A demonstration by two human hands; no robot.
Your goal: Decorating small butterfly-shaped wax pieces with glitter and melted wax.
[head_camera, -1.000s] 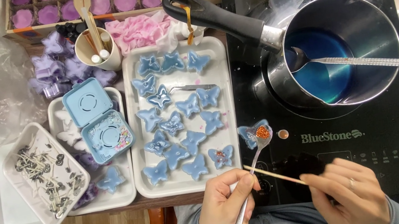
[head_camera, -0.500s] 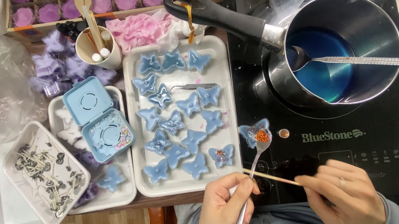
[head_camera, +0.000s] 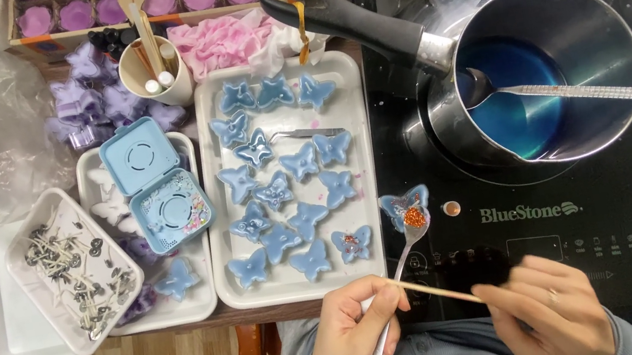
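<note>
**Butterfly pieces mostly laid out, one being decorated**

Wooden tabletop and a black cooktop (head_camera: 599,233) fill the view from above, with a strip of wood-pattern floor seen below the table edge. The left hand (head_camera: 352,332) is closed around the white handle of a small spoon (head_camera: 400,270); the bowl of the spoon, loaded with orange glitter, is held ahead of the hand over a blue butterfly (head_camera: 404,207) that lies on the cooktop glass. The right hand (head_camera: 545,310) is pinched on a thin wooden stick (head_camera: 437,290), whose far end crosses the spoon handle just beside the left thumb.

Ahead and to the left of the left hand, a white tray (head_camera: 353,94) carries well over a dozen blue butterflies — a few nearest the hand already show specks of decoration, while most are seen plain. Metal tweezers (head_camera: 309,133) lie among them. Farther left, a second tray holds an open light-blue box (head_camera: 156,185) of sprinkles, and a small white dish of wicks (head_camera: 71,270) sits beside it.

Ahead of the right hand, a steel pot (head_camera: 546,19) of blue liquid with a long spoon in it rests on the cooktop. As judged from this layout, casting appears largely done — decorating is barely begun, with most pieces left.
</note>
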